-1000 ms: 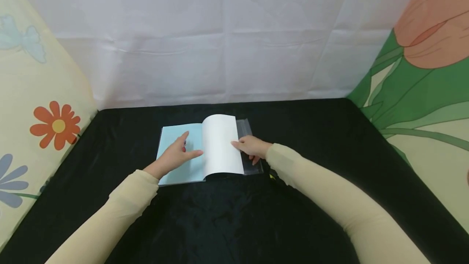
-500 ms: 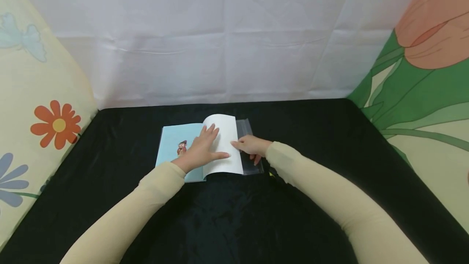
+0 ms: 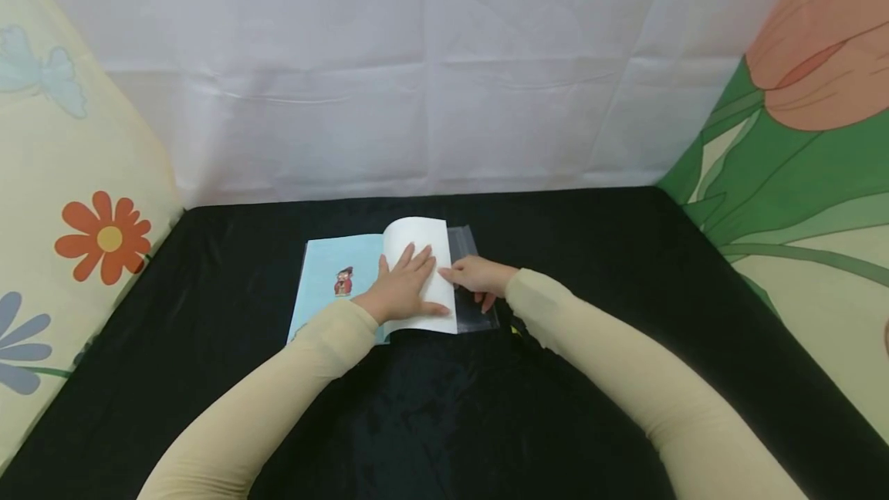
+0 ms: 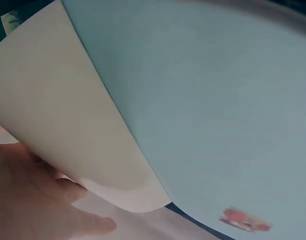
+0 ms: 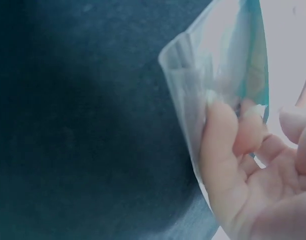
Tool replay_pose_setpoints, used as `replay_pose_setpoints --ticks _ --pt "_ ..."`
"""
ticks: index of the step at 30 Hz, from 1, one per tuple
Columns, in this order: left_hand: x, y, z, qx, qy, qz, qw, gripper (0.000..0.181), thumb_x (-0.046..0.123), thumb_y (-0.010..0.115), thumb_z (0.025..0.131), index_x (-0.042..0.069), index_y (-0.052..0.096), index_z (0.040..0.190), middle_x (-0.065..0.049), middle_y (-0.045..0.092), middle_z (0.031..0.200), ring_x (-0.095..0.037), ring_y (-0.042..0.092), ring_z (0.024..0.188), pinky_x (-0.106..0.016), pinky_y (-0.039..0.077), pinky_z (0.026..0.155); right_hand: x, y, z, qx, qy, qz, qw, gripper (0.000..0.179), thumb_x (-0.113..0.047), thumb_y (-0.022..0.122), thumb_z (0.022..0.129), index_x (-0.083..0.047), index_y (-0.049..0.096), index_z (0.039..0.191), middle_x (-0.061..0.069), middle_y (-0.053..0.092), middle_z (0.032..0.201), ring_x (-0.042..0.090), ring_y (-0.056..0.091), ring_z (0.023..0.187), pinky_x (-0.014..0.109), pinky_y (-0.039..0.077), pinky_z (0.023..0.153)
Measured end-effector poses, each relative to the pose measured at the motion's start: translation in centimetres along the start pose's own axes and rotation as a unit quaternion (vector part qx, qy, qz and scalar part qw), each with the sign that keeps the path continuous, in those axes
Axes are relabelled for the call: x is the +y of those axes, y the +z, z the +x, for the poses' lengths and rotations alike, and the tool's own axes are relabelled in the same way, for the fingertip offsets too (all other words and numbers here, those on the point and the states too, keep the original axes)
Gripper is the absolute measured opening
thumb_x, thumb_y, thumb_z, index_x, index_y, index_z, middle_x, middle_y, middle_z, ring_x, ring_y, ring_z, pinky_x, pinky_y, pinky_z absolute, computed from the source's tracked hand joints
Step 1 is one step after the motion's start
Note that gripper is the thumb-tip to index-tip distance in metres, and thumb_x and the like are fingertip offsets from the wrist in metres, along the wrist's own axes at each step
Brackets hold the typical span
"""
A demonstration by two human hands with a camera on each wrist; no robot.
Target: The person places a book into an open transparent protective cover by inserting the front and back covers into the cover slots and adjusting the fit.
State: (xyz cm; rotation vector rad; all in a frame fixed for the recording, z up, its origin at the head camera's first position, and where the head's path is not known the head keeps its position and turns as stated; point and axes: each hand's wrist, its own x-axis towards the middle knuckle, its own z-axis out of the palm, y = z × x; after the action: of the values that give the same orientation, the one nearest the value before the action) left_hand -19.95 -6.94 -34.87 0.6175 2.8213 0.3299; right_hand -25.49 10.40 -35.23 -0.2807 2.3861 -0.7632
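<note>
An open book (image 3: 326, 257) lies on the black cloth, its light blue left side printed with a small red figure (image 3: 343, 282). On its right a white leaf (image 3: 417, 231) bows up from the spine. My left hand (image 3: 403, 289) rests on this leaf, fingers spread. At the leaf's right edge my right hand (image 3: 475, 275) pinches the book, thumb on top and other fingers beneath. A clear plastic book cover (image 3: 479, 320) sticks out past that edge. In the right wrist view, curled fingers (image 5: 220, 135) lie against the clear plastic (image 5: 185, 80).
Black cloth (image 3: 444, 423) covers the table around the book. A small yellow bit (image 3: 515, 331) shows beside the right sleeve. A white sheet (image 3: 417, 99) hangs behind, and flower-printed cloths (image 3: 104, 238) stand at both sides.
My left hand has moved right from over the blue side onto the white leaf, uncovering the printed figure. The right hand keeps its place at the leaf's edge.
</note>
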Motion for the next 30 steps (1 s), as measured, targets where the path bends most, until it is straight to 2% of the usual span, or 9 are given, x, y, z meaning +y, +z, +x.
replay_pose_setpoints --ticks 6,10,13,15,19,23,25,27,30 --pt "-0.2 0.0 0.0 -0.004 -0.014 0.040 0.9991 0.091 0.059 0.060 0.089 0.007 0.025 0.154 -0.006 0.010 0.162 -0.029 0.000 0.148 -0.066 0.004 0.110 0.5 -0.2 -0.1 -0.018 -0.012 0.016 0.9996 0.022 -0.016 0.042 0.102 -0.002 0.051 0.116 0.010 0.048 0.081 0.019 0.047 0.063 0.029 0.051 0.050" --pt "-0.3 -0.2 -0.2 -0.006 -0.021 0.053 0.9984 0.091 0.059 0.060 0.088 0.006 0.025 0.154 -0.006 0.011 0.162 -0.029 -0.001 0.148 -0.065 0.003 0.110 0.5 -0.1 0.0 -0.028 -0.019 -0.013 0.9994 0.056 -0.014 0.058 0.096 -0.005 0.033 0.145 0.020 0.050 0.120 0.025 0.055 0.078 0.032 0.054 0.055" --pt "-0.4 -0.5 -0.6 -0.008 -0.022 0.060 0.9979 0.093 0.061 0.060 0.088 0.005 0.027 0.153 -0.007 0.013 0.162 -0.029 -0.001 0.148 -0.065 0.003 0.110 0.5 0.0 0.0 -0.035 -0.026 -0.057 0.9974 0.085 -0.019 0.071 0.090 -0.004 0.018 0.154 0.021 0.033 0.149 0.033 0.056 0.104 0.036 0.055 0.063" --pt "-0.5 -0.7 -0.7 -0.013 -0.024 0.066 0.9974 0.093 0.062 0.060 0.087 0.005 0.026 0.153 -0.007 0.013 0.162 -0.028 -0.001 0.148 -0.065 0.004 0.110 0.3 0.1 -0.2 -0.036 -0.036 -0.096 0.9941 0.095 -0.023 0.076 0.086 0.000 0.013 0.154 0.021 0.025 0.155 0.035 0.050 0.120 0.039 0.056 0.070" --pt "-0.7 -1.2 -1.0 -0.025 -0.035 0.081 0.9958 0.092 0.062 0.059 0.088 0.005 0.027 0.153 -0.007 0.013 0.162 -0.029 -0.001 0.148 -0.065 0.005 0.111 0.0 0.3 -0.7 -0.004 -0.066 -0.222 0.9728 0.098 -0.036 0.078 0.083 0.005 0.021 0.151 0.022 0.030 0.153 0.035 0.038 0.135 0.046 0.045 0.097" --pt "-1.0 -1.6 -1.1 -0.038 -0.057 0.091 0.9936 0.091 0.061 0.058 0.089 0.005 0.026 0.154 -0.007 0.013 0.162 -0.030 0.000 0.148 -0.065 0.007 0.111 -0.6 0.4 -1.2 0.046 -0.075 -0.362 0.9282 0.097 -0.052 0.076 0.079 0.001 0.035 0.148 0.027 0.042 0.143 0.041 0.040 0.129 0.052 0.034 0.104" --pt "-1.1 -1.7 -1.2 -0.043 -0.064 0.089 0.9930 0.091 0.061 0.058 0.089 0.005 0.026 0.153 -0.008 0.013 0.162 -0.031 0.000 0.148 -0.065 0.007 0.110 -0.8 0.5 -1.4 0.056 -0.068 -0.399 0.9126 0.097 -0.056 0.075 0.077 -0.002 0.038 0.148 0.028 0.038 0.145 0.045 0.032 0.132 0.060 0.029 0.104" --pt "-1.1 -1.7 -1.4 -0.046 -0.066 0.088 0.9929 0.092 0.061 0.058 0.089 0.004 0.026 0.153 -0.009 0.014 0.162 -0.032 0.000 0.148 -0.066 0.008 0.110 -1.0 0.6 -1.4 0.047 -0.058 -0.407 0.9102 0.097 -0.058 0.072 0.078 -0.004 0.035 0.150 0.028 0.028 0.151 0.048 0.020 0.138 0.067 0.022 0.104" --pt "-1.2 -1.8 -1.7 -0.049 -0.072 0.084 0.9927 0.091 0.059 0.059 0.089 0.003 0.028 0.152 -0.011 0.015 0.161 -0.034 0.001 0.148 -0.066 0.008 0.110 -0.8 0.6 -1.5 0.016 -0.041 -0.377 0.9251 0.097 -0.055 0.068 0.084 -0.005 0.024 0.154 0.025 0.009 0.159 0.051 0.001 0.142 0.074 0.010 0.103"
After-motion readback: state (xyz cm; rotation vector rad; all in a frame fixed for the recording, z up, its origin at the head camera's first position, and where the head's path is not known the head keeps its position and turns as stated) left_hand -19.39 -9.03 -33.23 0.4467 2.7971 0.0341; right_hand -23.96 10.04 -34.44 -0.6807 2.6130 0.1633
